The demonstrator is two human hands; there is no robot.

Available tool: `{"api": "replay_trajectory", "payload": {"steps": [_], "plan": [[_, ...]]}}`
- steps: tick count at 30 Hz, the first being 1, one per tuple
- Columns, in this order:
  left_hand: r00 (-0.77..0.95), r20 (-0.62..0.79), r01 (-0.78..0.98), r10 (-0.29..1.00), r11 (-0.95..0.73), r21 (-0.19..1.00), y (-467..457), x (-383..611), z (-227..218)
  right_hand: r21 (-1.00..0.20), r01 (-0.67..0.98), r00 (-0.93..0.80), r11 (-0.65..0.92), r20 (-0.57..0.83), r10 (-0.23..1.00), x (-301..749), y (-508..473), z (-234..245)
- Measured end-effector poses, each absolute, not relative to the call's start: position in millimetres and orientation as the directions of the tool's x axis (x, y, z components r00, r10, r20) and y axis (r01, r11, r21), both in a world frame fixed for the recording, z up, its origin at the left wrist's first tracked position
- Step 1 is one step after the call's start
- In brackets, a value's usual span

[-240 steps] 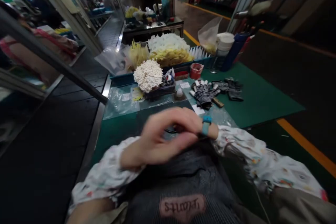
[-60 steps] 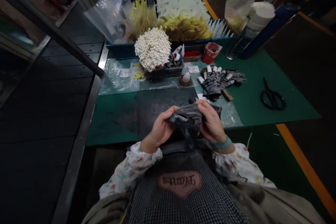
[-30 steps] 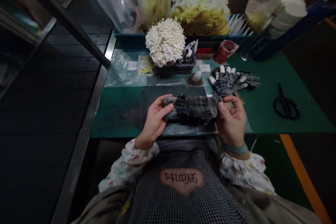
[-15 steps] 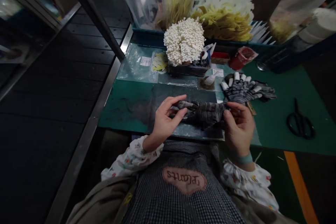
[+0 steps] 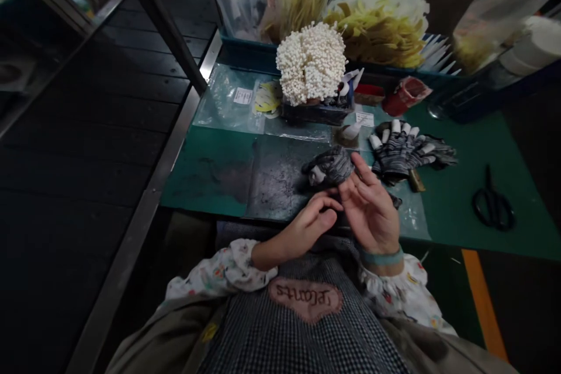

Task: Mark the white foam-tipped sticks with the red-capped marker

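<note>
Over the flat, stained green tabletop (image 5: 210,149) beside long dark planks (image 5: 144,108), your left hand (image 5: 307,227) curled loosely open and your right hand (image 5: 370,207) spread its fingers by a balled grey knit glove (image 5: 332,165)

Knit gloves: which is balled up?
The grey-striped glove bundle just beyond the right hand: it's a compact lump, whereas the white-tipped glove to its right lies spread out.

Counter (image 5: 456,219), green: is adjoining dark slats (image 5: 92,198), left. Metal post (image 5: 164,26): is rising at the counter's left edge. Orange stripe (image 5: 485,304): is marking dark floor (image 5: 521,304), right. Light: is falling dimly.
</note>
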State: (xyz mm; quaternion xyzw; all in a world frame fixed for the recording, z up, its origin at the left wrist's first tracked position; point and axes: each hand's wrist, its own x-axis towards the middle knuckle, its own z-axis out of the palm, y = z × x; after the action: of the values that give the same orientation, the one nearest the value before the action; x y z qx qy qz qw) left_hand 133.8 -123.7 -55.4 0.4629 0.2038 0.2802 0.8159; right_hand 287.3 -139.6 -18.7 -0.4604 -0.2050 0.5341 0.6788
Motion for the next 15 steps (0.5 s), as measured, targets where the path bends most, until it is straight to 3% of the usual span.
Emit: {"api": "replay_trajectory", "payload": {"steps": [2,5,8,15], "plan": [[0.648,-0.055,-0.403,0.76,0.404,0.821,-124,148,-59,-0.843,-0.538,0.343,0.01,-0.208,0.916,282,-145,-19],[0.497,-0.136,-0.548,0.857,0.431,0.716,-117,161,-62,-0.85,-0.526,0.345,-0.019,-0.234,0.909,276,-157,-23],[0.308,-0.172,-0.602,0.936,0.332,0.727,-106,166,-63,-0.87,-0.49,0.387,-0.052,-0.27,0.881,272,-168,-32],[0.272,0.099,-0.262,0.957,-0.025,0.965,-98,148,-63,-0.933,-0.352,0.372,-0.08,-0.218,0.903,266,-175,-52]]}}
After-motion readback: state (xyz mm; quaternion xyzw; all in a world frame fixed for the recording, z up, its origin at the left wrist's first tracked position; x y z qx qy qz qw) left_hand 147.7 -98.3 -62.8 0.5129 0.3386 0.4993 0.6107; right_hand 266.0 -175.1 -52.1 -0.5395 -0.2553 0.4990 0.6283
